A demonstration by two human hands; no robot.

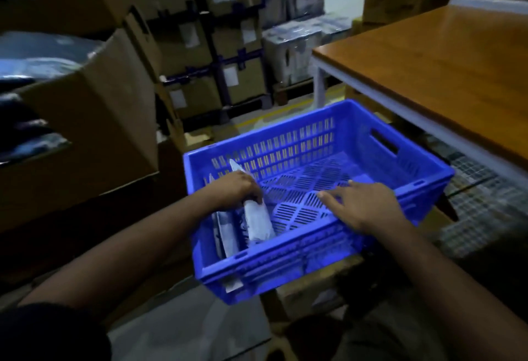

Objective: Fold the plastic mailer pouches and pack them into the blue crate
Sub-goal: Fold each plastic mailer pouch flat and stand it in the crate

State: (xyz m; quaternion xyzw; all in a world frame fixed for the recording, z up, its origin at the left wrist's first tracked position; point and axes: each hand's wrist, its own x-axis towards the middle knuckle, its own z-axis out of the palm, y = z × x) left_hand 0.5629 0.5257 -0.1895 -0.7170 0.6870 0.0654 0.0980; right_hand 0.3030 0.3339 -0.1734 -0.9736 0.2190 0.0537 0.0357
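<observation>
Blue crate [314, 260]: folded pouches [258, 222] upright (left hand [234, 186] gripping).

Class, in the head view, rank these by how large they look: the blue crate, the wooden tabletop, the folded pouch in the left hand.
1 and 2. blue crate and wooden tabletop: alike, and the tabletop is cut off by the frame.
3. folded pouch, gripped by the left hand.
</observation>
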